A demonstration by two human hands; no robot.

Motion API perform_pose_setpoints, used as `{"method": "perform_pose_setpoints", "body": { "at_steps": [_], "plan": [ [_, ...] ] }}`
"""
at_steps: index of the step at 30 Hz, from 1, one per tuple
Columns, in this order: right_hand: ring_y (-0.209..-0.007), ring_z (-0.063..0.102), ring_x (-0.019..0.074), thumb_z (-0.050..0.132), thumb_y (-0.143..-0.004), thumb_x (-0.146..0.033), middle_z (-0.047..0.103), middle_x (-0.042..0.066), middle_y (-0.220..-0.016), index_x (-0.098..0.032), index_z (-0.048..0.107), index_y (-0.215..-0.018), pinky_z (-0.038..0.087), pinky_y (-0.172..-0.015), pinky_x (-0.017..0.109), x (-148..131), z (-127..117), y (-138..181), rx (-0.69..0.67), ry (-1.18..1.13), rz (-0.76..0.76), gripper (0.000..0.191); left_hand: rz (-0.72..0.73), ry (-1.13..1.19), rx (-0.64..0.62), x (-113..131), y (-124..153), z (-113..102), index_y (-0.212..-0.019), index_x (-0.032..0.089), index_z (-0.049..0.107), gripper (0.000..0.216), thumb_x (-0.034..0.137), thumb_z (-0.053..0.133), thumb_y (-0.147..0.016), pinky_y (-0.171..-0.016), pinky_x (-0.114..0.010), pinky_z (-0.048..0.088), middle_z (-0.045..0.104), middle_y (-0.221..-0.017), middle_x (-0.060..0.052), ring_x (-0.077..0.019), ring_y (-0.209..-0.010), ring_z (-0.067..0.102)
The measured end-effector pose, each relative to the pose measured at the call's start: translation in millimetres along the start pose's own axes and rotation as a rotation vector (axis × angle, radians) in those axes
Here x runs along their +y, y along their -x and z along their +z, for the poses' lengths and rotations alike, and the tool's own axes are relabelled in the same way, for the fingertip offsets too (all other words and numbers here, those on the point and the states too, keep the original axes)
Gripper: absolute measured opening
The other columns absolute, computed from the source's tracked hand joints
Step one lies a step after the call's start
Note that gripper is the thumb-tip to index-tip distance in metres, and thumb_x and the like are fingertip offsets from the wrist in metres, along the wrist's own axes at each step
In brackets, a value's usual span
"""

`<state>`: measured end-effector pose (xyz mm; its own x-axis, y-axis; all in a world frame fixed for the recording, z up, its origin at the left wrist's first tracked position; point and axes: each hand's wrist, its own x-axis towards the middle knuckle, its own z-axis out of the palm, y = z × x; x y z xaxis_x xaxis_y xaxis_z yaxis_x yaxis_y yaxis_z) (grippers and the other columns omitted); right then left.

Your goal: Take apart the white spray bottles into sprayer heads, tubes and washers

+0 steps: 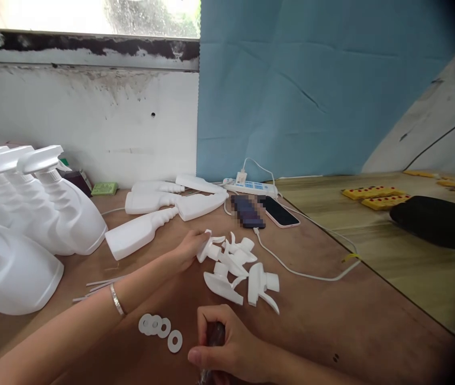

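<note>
Nearest, the right hand [233, 343] curls around a dark-handled tool [216, 336], fingers closed in what looks like a firm working grip. Flat white rings [175, 349] lie beside it on the table [315, 326], probably spread for easy picking. Beyond, the left hand [190, 247] pinches a white spray head [210, 250] at the edge of a loose pile [268, 282], seemingly kept central so either hand reaches it. Farther off, headless bottles [141, 233] lie flat, perhaps so they cannot topple; phones [281, 212] rest near the power strip [255, 188], one apparently cabled.
</note>
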<state>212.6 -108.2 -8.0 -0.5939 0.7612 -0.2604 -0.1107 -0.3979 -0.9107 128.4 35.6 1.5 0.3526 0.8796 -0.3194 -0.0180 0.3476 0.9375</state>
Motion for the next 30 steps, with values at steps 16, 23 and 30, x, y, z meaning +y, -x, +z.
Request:
{"method": "perform_pose_setpoints", "body": {
  "at_steps": [16,23,30],
  "plan": [
    [-0.034,0.046,0.0043,0.067,-0.065,-0.046,0.051,-0.006,-0.049,-0.017,0.04,-0.069,0.034,-0.029,0.012,-0.3,-4.2,-8.4,0.083,0.02,-0.084,0.039,0.49,-0.509,0.01,-1.7,31.3,-20.4,-0.124,0.017,0.045,0.041,0.032,0.042,-0.085,-0.108,-0.034,0.017,0.039,-0.136,-0.007,-0.0195,-0.127,0.031],
    [-0.057,0.054,0.0098,0.064,-0.069,-0.04,0.06,0.004,-0.074,-0.015,0.049,-0.079,0.043,-0.051,0.022,0.6,-4.2,-11.8,0.071,-0.061,-0.232,0.031,0.805,-0.894,0.347,9.3,86.5,-102.4,-0.115,0.019,0.043,0.034,0.02,0.044,-0.082,-0.102,-0.042,0.029,0.041,-0.128,-0.011,-0.0234,-0.123,0.035],
    [-0.068,0.053,0.0154,0.064,-0.068,-0.037,0.063,0.006,-0.083,-0.019,0.055,-0.072,0.041,-0.067,0.03,1.8,3.5,-25.6,0.239,0.06,-0.311,0.02,0.945,-1.134,1.152,29.6,75.7,-181.9,-0.127,0.009,0.022,0.068,0.016,0.055,-0.068,-0.102,-0.052,0.02,0.018,-0.134,-0.024,-0.0337,-0.129,0.016]
  ]
}}
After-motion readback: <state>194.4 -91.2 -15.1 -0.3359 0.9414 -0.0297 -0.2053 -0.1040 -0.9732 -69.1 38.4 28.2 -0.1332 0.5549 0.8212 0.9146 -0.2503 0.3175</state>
